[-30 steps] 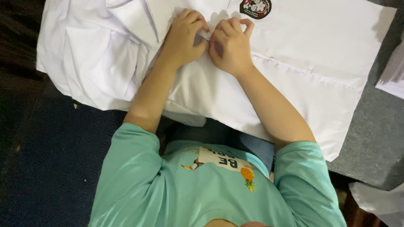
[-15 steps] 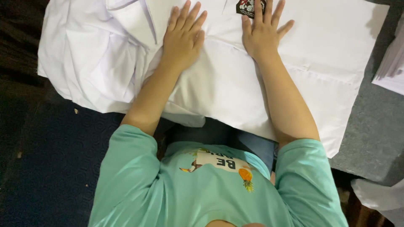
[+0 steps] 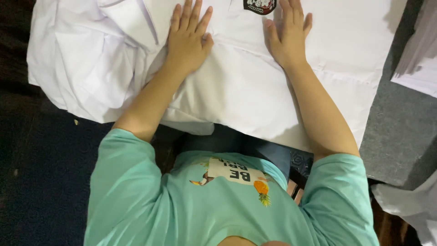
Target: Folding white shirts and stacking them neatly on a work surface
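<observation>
A white shirt (image 3: 246, 91) lies spread in front of me, with a dark round badge (image 3: 259, 5) at the top edge of the view. My left hand (image 3: 186, 38) rests flat on it, fingers apart, beside a folded collar or placket (image 3: 136, 23). My right hand (image 3: 287, 36) lies flat just right of the badge, palm down on the cloth. Neither hand holds anything. The shirt's left side is bunched and hangs over the edge.
The shirt lies on a grey surface (image 3: 400, 136) that shows at the right. More white fabric (image 3: 419, 59) lies at the upper right, and another white piece (image 3: 409, 205) at the lower right. A dark floor (image 3: 41, 173) is on the left.
A second ago both hands were pinching the fabric together near the badge. They have let go, moved apart and now lie flat on the shirt.
</observation>
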